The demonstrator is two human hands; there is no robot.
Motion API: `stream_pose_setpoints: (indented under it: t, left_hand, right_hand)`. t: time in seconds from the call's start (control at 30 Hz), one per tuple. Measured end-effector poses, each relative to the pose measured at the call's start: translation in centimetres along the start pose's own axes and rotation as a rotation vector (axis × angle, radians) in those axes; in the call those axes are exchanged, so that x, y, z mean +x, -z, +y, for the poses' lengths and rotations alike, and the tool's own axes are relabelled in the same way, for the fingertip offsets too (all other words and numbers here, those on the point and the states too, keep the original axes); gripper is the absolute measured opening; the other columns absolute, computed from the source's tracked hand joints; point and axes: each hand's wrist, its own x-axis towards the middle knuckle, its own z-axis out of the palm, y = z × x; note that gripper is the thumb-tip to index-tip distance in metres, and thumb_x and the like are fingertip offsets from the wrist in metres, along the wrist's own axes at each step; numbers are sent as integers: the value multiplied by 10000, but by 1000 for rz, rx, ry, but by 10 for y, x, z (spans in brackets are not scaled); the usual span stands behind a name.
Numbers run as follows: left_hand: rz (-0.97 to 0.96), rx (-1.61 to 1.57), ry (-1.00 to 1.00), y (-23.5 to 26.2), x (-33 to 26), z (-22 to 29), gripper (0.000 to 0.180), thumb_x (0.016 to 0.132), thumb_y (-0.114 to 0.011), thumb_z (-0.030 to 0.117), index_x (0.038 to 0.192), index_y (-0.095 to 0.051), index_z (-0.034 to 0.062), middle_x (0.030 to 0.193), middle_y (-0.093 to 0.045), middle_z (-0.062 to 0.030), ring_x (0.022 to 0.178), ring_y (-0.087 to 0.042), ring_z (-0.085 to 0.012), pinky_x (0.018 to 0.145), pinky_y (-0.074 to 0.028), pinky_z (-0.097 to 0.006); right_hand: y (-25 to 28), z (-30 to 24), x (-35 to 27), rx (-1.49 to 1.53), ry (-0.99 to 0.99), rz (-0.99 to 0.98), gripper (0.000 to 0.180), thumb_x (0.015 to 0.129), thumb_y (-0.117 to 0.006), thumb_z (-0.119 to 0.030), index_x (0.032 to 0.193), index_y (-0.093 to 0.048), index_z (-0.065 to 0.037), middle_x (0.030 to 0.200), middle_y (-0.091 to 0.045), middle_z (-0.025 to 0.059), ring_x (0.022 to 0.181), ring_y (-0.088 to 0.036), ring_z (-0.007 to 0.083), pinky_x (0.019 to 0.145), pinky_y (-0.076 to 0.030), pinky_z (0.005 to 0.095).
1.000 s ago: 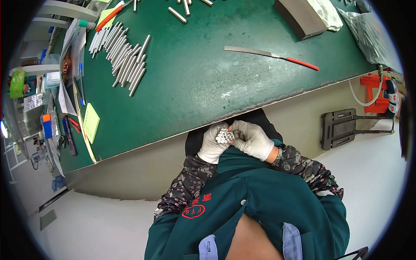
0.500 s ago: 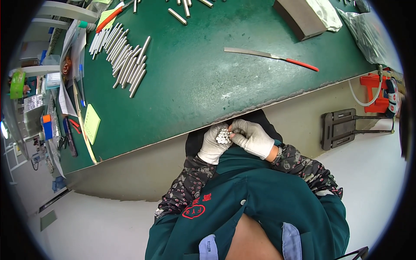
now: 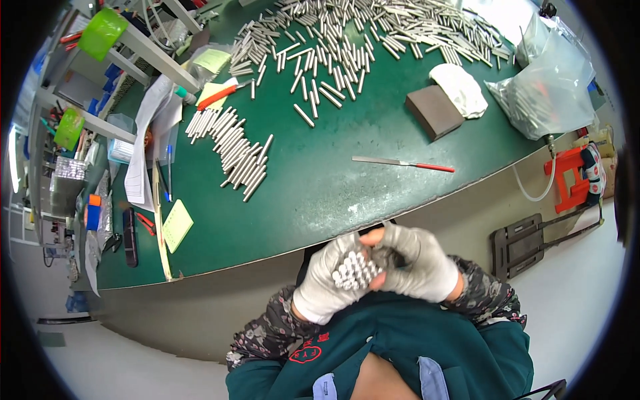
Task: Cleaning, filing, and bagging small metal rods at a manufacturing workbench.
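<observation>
I have the bundle of metal rods (image 3: pixel 352 272) held on the near side of the bench edge, in front of the green jacket (image 3: pixel 427 340), with the shiny round rod ends facing up at my camera. The left hand (image 3: pixel 328 283), in a pale glove, is closed around the bundle from its left side, so the rods sit inside its curl with only their ends plain to me; how far they run down within the hand is hidden. The right hand (image 3: pixel 423 265), gloved too but with bare fingertips, comes in from the other side, its thumb and forefinger curved at the right edge of the bundle. From here I cannot tell whether those fingers are pinching any rod or merely resting there, as that edge is blurred and shaded. Beyond the hands, I see the green bench (image 3: pixel 300 193) carrying a slim file with a red handle (image 3: pixel 417 165), well apart from the grip. Farther left lies a staggered row of rods (image 3: pixel 233 150), and a wide scatter of rods (image 3: pixel 333 60) covers the far side, near a brown block (image 3: pixel 433 112) beside a white cloth (image 3: pixel 460 90).
</observation>
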Motion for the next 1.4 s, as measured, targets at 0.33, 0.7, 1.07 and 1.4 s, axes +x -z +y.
stream_pose_setpoints:
  t: [0.33, 0.7, 1.07, 1.4]
  left_hand:
    - [29, -58, -171, 31, 99, -25, 568, 597, -733, -44, 1097, -477, 39, 976, -564, -2, 890, -540, -92, 797, -459, -236]
    - [44, 617, -290, 40, 102, -8, 504, 592, -745, 9, 1036, -509, 35, 984, -545, -31, 921, -528, -120, 809, -457, -255]
    - [-121, 59, -230, 38, 102, -4, 907, 618, -773, 21, 1357, -251, 89, 996, -535, -23, 886, -538, -100, 794, -456, -224]
    - [-142, 142, -338, 43, 109, -15, 1024, 636, -769, 42, 1403, -119, 236, 896, -523, -1, 782, -528, -82, 713, -462, -211]
  right_hand:
    - [35, 18, 69, -46, 17, 136, 303, 777, -650, -106, 1028, -558, 38, 873, -589, 77, 791, -544, 101, 717, -454, 238]
    - [33, 20, 75, -311, -17, 144, 314, 764, -663, -97, 1026, -541, 26, 794, -529, -19, 694, -457, 63, 646, -417, 212]
    - [36, 23, 72, -149, -94, 116, 356, 715, -681, -61, 1030, -528, -1, 721, -470, -36, 646, -412, 36, 600, -379, 181]
    - [32, 14, 72, -302, -79, 156, 348, 709, -665, -74, 1024, -543, 8, 665, -492, -9, 609, -447, 55, 588, -415, 204]
